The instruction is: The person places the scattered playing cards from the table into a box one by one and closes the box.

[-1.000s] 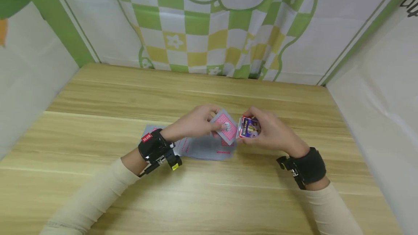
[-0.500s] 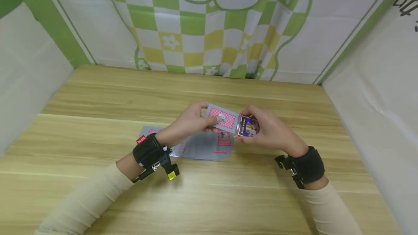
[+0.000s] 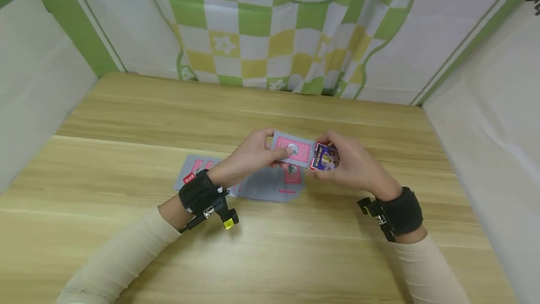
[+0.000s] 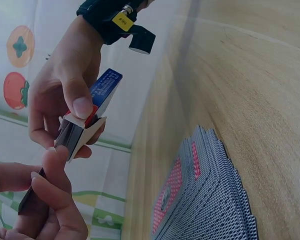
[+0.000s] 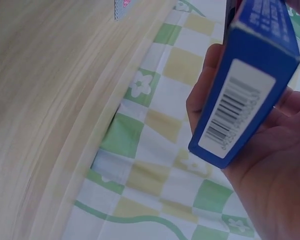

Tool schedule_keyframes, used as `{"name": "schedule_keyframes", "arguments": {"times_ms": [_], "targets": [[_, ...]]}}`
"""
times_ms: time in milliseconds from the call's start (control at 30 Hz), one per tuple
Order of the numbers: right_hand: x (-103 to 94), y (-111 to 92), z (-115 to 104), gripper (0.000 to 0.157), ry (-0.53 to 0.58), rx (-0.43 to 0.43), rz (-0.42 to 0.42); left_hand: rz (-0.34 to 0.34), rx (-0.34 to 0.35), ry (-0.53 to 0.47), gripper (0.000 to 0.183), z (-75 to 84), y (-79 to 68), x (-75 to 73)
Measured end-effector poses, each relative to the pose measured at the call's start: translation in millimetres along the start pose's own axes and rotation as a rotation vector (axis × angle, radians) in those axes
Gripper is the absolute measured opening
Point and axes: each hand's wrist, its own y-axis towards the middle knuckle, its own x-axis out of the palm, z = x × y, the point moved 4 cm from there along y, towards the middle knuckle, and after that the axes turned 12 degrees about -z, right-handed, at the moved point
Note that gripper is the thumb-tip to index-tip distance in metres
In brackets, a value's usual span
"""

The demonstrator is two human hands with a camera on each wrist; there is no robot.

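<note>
From the head, the left hand (image 3: 259, 155) angles over a spread (image 3: 263, 186) of cards on the table (image 3: 270, 252), thumb flat atop a red-backed card (image 3: 301, 150), fingers beneath, pinching it. The right hand (image 3: 358, 168) comes in opposite, thumb and fingers clamped round the box (image 3: 326, 157). The card's far end meets the box's mouth; whether it is inside, I cannot tell. Lettering on the box and on the wristband's red tag (image 3: 189, 178) is too small to read.

The left wrist view alone shows the box's pale flap (image 4: 93, 131) raised, dark contents within, and the spread's stepped edges.

The right wrist view alone shows a barcode (image 5: 232, 107) on the box's blue end; its digits are blurred.
</note>
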Motion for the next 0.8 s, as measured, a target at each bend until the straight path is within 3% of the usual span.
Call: {"name": "schedule_keyframes", "arguments": {"times_ms": [200,433,800], "targets": [[2.1,-1,1,0.057,-0.016,0.004,-0.005,-0.024,-0.016,0.045,0.048,-2.5,0.0,1.7],[2.3,0,1,0.057,-0.024,-0.009,0.005,-0.060,0.013,0.117,0.027,2.8,2.0,-1.0],[7.1,5,-6,0.054,-0.026,-0.079,-0.019,-0.043,0.005,0.178,0.019,-2.4,13.4,8.3]]}}
